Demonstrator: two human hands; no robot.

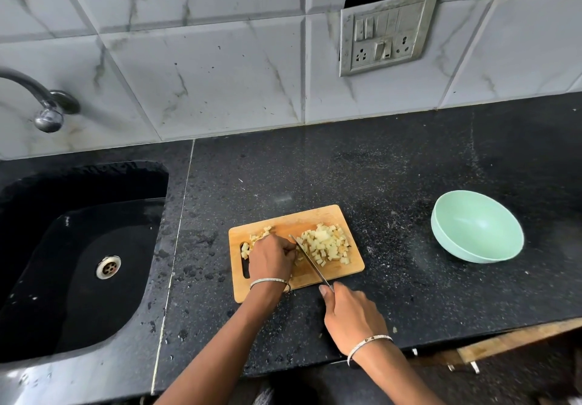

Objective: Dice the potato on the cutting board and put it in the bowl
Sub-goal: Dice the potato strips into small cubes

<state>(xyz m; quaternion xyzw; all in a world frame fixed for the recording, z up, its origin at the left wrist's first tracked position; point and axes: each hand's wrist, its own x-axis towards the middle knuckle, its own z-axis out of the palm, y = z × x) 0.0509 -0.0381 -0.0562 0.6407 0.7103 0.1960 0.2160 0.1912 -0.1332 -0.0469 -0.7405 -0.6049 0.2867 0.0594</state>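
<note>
Under the left hand (272, 255) lies a wooden cutting board (299, 218) on the black speckled worktop (378, 168). Its long axis runs from left to right, and its handle slot sits at the end below that wrist. The left hand's fingers curl down and pin the potato (298, 259) to the board. Most of that piece is hidden beneath them.

The right hand (351, 316) is at the board's near edge and grips the handle of a knife (310, 261), with the forefinger stretched along the top. The blade slants away from it and to the left, and its tip ends beside the left fingertips.

Just right of the blade, beyond the right hand, a diced heap (326, 245) of pale cubes covers the board's right end. A small cluster of cubes (259, 236) lies beyond the left knuckles and spills towards the slot.

Well to the right of the right hand, off the board, a mint-green bowl (478, 225) sits slightly tilted. Its smooth inside is visible down to the bottom.

Left of the left hand is a dark sink (78, 247) with a metal drain (108, 267). Both wrists wear thin bangles.
</note>
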